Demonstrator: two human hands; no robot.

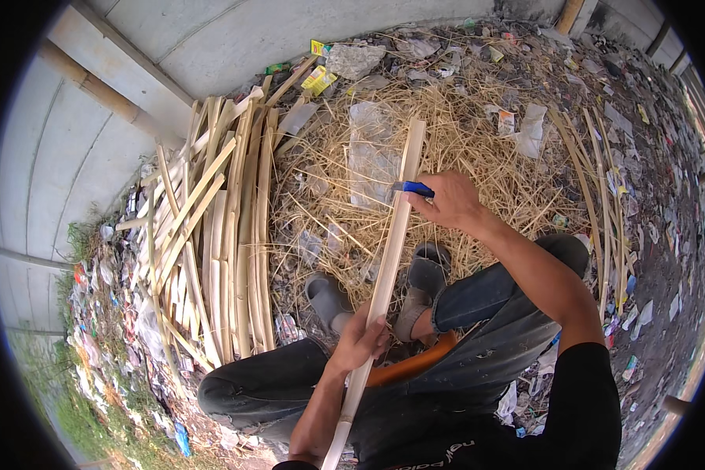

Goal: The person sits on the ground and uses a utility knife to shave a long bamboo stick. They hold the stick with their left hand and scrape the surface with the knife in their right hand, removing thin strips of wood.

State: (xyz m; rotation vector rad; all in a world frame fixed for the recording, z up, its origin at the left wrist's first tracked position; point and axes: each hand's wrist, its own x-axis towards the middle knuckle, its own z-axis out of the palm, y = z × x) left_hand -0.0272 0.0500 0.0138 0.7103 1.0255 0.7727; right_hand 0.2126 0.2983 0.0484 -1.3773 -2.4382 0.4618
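Note:
A long, pale split bamboo strip [392, 254] runs slantwise from my lap up and away between my feet, its hollow side facing up. Lower down the strip, my left hand [360, 341] is wrapped round it. Near its far end, my right hand [451, 199] grips a blue-handled knife [417, 189]. The short blade lies across the strip; whether it is cutting into the bamboo cannot be made out. My grey shoes [430, 264] stand on either side of the strip.
A heap of split bamboo strips [221, 235] lies on my left, by a concrete wall [63, 157]. Bamboo shavings [462, 141] cover the ground ahead. A few thin strips [601, 196] lie to the right among scattered litter [662, 235]. Something orange and curved [415, 365] shows under my legs.

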